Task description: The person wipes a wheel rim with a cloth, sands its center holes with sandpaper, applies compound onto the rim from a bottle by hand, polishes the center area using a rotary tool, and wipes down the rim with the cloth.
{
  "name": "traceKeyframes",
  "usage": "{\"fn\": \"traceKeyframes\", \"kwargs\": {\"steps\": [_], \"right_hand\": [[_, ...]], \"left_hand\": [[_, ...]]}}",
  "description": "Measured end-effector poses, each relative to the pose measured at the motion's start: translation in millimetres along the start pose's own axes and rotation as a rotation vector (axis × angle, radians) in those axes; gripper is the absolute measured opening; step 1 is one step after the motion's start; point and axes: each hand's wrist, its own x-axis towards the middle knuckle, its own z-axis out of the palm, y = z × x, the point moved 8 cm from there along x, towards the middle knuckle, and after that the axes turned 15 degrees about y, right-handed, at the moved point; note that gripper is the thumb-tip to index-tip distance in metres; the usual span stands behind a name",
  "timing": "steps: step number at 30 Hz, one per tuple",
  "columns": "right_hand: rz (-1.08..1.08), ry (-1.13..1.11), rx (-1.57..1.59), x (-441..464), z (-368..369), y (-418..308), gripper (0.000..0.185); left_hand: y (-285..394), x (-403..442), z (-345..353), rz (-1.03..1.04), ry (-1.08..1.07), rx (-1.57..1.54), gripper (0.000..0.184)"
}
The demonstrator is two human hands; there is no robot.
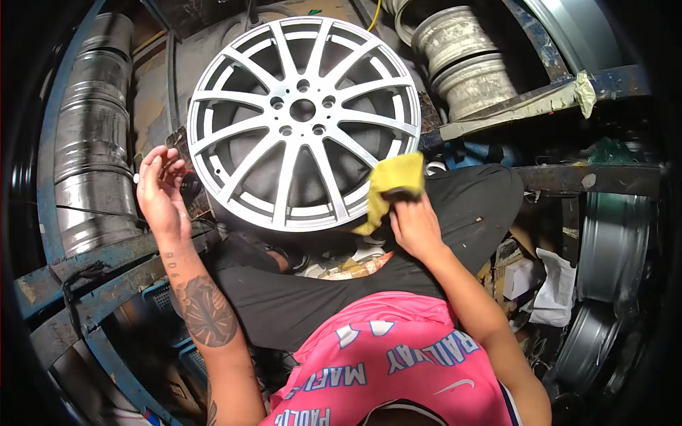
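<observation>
A silver multi-spoke alloy wheel (303, 110) lies face up in front of me, its five bolt holes around the centre bore in view. My right hand (415, 226) is closed on a yellow cloth (395, 174), blurred by motion, at the wheel's lower right rim. A dark patch shows at the cloth's lower edge; I cannot tell what it is. To the left of the rim, my left hand (165, 190) is raised with its fingers loosely curled and apart. Beside these fingers is a small white tip, too small to name.
Stacked bare rims (465, 64) stand at the upper right, with more rims (612, 245) on a rack at the right. Shiny metal cylinders (96, 135) line the left behind a blue metal frame (50, 163). Crumpled white paper (554, 287) lies at the lower right.
</observation>
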Motion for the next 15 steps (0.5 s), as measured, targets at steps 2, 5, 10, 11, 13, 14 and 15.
{"fn": "traceKeyframes", "kwargs": {"steps": [2, 5, 10, 11, 13, 14, 15], "right_hand": [[0.132, -0.070, -0.008, -4.8, 3.6, 11.8, 0.041], [-0.043, 0.013, 0.028, 3.5, -8.2, -11.6, 0.055], [-0.214, 0.090, 0.064, 5.9, -2.6, -58.5, 0.074], [-0.225, 0.073, 0.174, 8.6, -0.6, -71.7, 0.074], [-0.111, 0.030, 0.353, 29.5, 0.7, -62.7, 0.059], [-0.137, 0.085, 0.404, 31.8, 1.5, -57.8, 0.051], [-0.153, 0.149, 0.456, 31.1, 3.2, -51.8, 0.044]], "left_hand": [[0.2, -9.0, 5.7, -0.013, -0.032, -0.017, 0.023], [-2.6, -12.9, 15.8, 0.041, -0.057, 0.122, 0.022], [6.5, -13.7, 7.1, 0.025, -0.018, 0.087, 0.022], [7.9, -17.1, 7.4, 0.029, -0.015, 0.075, 0.022], [2.3, -14.2, 6.7, 0.045, -0.058, 0.111, 0.026], [1.2, -15.3, 7.2, 0.046, -0.066, 0.099, 0.025], [3.7, -16.6, 10.3, 0.050, -0.071, 0.082, 0.026]]}}
